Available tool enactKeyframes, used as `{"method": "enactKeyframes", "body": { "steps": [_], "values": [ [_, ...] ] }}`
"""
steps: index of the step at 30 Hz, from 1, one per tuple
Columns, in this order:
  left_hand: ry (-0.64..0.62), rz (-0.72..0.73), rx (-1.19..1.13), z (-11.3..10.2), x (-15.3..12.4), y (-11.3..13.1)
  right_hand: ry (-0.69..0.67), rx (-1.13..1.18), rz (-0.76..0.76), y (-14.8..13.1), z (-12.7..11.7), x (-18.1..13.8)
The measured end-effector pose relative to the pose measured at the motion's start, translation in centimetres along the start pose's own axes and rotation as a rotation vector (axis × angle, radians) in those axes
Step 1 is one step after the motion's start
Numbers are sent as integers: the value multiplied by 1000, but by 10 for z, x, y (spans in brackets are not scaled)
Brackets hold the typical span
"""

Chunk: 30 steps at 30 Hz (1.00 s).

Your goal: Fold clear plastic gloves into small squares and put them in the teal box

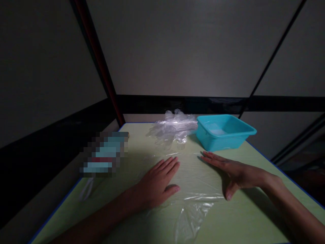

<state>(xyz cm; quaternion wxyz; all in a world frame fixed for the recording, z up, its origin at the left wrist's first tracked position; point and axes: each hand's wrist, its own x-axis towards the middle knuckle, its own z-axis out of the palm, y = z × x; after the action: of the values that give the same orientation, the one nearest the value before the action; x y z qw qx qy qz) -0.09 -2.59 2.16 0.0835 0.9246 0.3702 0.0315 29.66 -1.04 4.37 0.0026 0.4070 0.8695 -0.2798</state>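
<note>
A thin, clear plastic film [194, 181] lies spread on the pale green table, with shiny creases along its near side and a loose flap toward me. Whether it is a glove or a bag, I cannot tell. My left hand [159, 181] rests palm down on its left part, fingers stretched out and thumb apart. At its right edge, my right hand [228, 173] is open, fingers straight and thumb spread toward me, its fingertips and thumb at the film. Neither hand grips anything.
Beyond the film is a heap of clear disposable plastic gloves [175, 127]. A turquoise plastic basin [223, 139] stands behind my right hand, with something whitish at its bottom. A blurred-out item [105, 156] with a white loop [86, 189] lies at the left. Wall panels rise behind the table [137, 135].
</note>
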Motion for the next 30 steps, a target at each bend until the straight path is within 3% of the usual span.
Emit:
{"method": "enactKeyframes", "body": {
  "steps": [6,12,18,24,30],
  "values": [
    [68,127,-73,-15,-5,10,44,54,-131,-4,0,-5],
    [-79,366,-188,-20,-12,33,133,21,-185,-21,3,5],
    [-153,395,-206,-14,-13,37,128,61,-321,-47,21,28],
    [-132,460,-280,-13,-15,38,185,-84,-327,-37,33,38],
    [-214,518,-299,-21,-15,48,174,-136,-324,-32,33,38]
  ]
}}
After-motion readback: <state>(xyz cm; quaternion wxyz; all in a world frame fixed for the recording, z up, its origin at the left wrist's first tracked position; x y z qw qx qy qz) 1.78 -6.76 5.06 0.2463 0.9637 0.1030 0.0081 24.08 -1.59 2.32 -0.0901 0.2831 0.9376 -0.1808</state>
